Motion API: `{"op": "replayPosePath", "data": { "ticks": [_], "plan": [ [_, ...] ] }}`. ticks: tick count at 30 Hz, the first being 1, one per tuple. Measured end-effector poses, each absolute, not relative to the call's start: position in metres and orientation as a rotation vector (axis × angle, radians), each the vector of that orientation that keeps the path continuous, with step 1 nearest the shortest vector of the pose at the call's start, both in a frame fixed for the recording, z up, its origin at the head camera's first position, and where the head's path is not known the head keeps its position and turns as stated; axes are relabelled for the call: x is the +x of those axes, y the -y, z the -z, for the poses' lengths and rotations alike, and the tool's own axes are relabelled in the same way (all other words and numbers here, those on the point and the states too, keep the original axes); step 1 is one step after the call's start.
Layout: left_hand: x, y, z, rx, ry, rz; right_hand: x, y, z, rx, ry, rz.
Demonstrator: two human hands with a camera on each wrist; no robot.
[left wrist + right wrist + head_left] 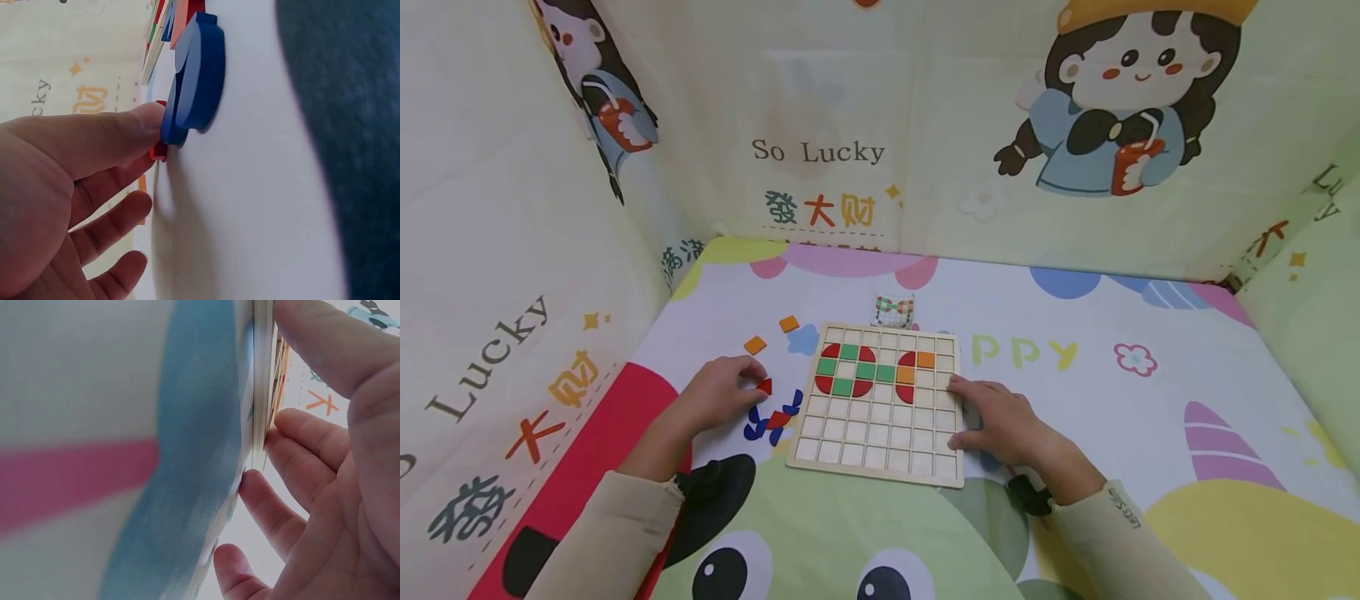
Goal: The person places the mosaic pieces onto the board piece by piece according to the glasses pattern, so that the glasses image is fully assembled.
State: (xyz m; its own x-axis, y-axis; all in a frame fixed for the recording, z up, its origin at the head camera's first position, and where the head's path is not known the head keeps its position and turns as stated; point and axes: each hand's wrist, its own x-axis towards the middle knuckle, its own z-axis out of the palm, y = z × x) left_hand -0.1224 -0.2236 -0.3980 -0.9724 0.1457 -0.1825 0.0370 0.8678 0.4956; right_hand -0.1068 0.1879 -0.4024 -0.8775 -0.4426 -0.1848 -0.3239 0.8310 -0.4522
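Note:
A wooden grid board (876, 432) lies on the table, with red quarter-round, green square and orange square tiles set in its upper cells. At the left, my left hand (724, 393) pinches a red tile (765, 386) between thumb and fingers; the wrist view shows that red tile (159, 152) partly behind the thumb. Several blue curved pieces (760, 427) and another red piece (778, 419) lie just below that hand. Against the board's right edge rest the fingertips and thumb of my right hand (1003, 423), its fingers loosely extended in the right wrist view.
Two orange squares (755, 344) lie loose beyond the left hand. A small pattern card (893, 311) sits behind the board. Printed cloth covers the table, and printed walls (700, 125) enclose it at the back and sides.

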Motion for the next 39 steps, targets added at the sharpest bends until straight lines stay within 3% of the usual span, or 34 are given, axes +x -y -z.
{"op": "replayPosePath", "data": {
  "ticks": [39],
  "plan": [
    [-0.136,0.218,0.395,0.174,-2.817,-0.734,-0.101,-0.193,0.401,-0.663,-2.784,0.632]
  ]
}}
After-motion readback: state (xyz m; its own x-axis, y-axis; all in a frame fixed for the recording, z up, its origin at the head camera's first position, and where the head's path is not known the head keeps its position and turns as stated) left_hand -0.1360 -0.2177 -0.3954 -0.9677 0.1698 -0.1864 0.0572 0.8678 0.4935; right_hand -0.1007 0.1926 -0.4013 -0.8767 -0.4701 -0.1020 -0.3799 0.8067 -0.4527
